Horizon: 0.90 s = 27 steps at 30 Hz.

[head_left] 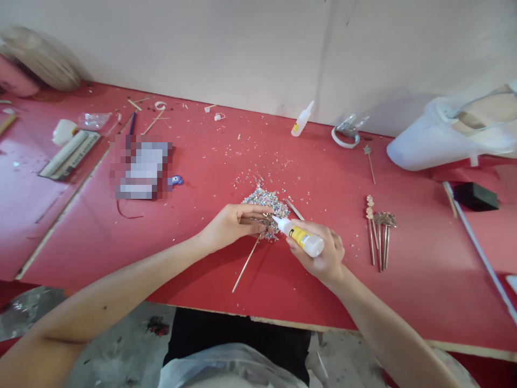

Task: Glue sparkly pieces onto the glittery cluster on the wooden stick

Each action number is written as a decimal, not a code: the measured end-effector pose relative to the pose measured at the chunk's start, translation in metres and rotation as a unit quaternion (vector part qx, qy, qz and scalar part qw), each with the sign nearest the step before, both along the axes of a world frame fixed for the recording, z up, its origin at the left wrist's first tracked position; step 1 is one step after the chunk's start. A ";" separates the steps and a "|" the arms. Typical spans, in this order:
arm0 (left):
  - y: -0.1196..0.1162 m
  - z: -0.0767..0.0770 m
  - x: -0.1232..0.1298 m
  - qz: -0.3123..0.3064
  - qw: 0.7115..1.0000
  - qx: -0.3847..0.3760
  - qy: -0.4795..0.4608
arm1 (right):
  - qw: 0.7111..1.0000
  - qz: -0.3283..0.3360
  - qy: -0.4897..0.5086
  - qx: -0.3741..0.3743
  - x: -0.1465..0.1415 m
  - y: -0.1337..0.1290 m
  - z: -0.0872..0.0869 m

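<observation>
My left hand pinches the decorated head of a thin metal hair stick, whose shaft slants down toward the table's front edge. The fingers partly hide that head. In my right hand is a clear glue bottle with a yellow label, its white nozzle pointing left at the stick's head. Whether the nozzle touches it I cannot tell. Beneath and behind the fingers lies a heap of small glittering rhinestones. A pair of tweezers rests just right of the heap.
Several ornamented sticks lie at right on the red table; another stick is farther back. A second glue bottle stands near the wall. At far right are a white bucket and black block; a knife box lies left.
</observation>
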<state>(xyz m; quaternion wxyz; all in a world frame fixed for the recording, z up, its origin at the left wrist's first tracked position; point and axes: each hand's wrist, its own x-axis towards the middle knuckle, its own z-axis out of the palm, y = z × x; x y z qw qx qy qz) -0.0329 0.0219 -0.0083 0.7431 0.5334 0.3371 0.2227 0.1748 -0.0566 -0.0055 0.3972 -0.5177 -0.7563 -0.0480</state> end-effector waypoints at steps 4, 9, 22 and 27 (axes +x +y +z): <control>0.000 0.000 0.000 -0.006 1.000 0.005 -0.006 | 1.000 -0.005 0.006 0.002 0.000 -0.001 -0.001; -0.001 0.000 0.000 -0.006 1.000 0.006 -0.012 | 1.000 0.017 0.017 -0.003 -0.002 0.000 0.002; -0.001 0.001 0.001 -0.006 1.000 0.013 -0.013 | 1.000 0.002 0.003 0.004 -0.002 0.000 0.002; -0.002 -0.001 0.000 -0.008 1.000 0.011 -0.026 | 1.000 -0.006 -0.008 0.010 -0.002 0.000 0.003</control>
